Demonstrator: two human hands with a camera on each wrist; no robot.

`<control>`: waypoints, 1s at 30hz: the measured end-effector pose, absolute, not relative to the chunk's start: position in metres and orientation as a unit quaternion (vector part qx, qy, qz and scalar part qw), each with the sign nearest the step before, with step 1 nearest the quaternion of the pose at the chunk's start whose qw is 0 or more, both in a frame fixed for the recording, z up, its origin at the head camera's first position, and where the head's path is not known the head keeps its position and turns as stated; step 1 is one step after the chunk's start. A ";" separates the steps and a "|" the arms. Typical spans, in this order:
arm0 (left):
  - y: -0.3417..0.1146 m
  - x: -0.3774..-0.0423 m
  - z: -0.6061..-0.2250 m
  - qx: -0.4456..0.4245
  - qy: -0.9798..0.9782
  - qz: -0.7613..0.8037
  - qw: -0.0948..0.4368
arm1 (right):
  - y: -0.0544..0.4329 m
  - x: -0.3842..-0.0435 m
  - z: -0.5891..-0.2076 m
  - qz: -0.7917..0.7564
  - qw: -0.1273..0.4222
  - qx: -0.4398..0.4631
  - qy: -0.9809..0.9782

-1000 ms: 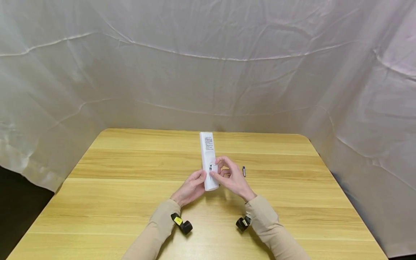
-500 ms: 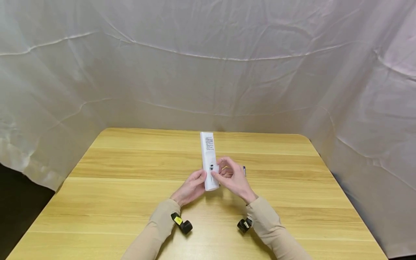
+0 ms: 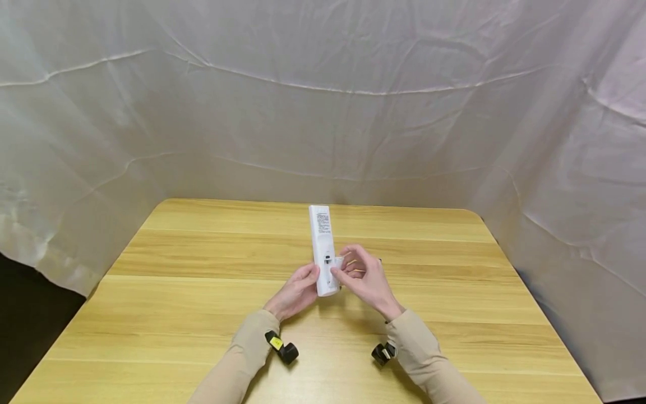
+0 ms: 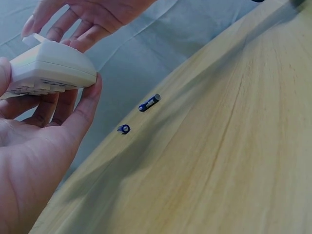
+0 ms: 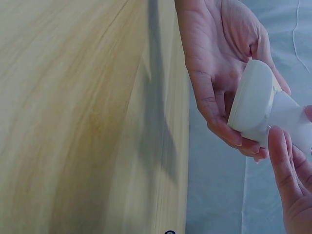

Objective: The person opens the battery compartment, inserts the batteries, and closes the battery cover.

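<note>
Above the wood-grain table (image 3: pixel 151 325): one white remote control (image 3: pixel 323 247), keys down, grasped in the left hand (image 3: pixel 298 289); right hand (image 3: pixel 365 279) pinching its tilted-up battery cover (image 5: pixel 287 114). On the table, near each other: two blue batteries (image 4: pixel 149 103).

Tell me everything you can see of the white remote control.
The remote control is long, white and plastic-looking, held above the table by the left hand. Its back faces up, with dark print near the far end and an opened battery compartment nearer the person. Raised keys show underneath. The right hand pinches the tilted cover at that opening; whether it is fully detached is unclear.
</note>
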State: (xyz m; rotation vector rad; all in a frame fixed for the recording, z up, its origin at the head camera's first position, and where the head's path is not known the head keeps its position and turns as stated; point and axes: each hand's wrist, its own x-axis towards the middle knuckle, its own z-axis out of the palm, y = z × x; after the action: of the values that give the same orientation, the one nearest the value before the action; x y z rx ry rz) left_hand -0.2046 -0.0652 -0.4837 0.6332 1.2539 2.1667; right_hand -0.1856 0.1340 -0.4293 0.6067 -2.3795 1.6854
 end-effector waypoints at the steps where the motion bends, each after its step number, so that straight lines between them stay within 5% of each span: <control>1: -0.065 -0.205 -0.484 0.237 0.467 0.806 0.276 | 0.135 -0.185 -0.430 0.566 0.082 0.205 -0.794; 30: -0.065 -0.203 -0.485 0.220 0.455 0.817 0.279 | 0.159 -0.174 -0.434 0.616 0.046 0.225 -0.753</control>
State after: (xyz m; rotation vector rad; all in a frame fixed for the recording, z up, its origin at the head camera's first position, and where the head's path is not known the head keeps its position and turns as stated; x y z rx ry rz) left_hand -0.2026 -0.0648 -0.4851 0.5893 1.2195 2.1911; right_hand -0.1742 0.1593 -0.4335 0.6879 -2.3004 1.8806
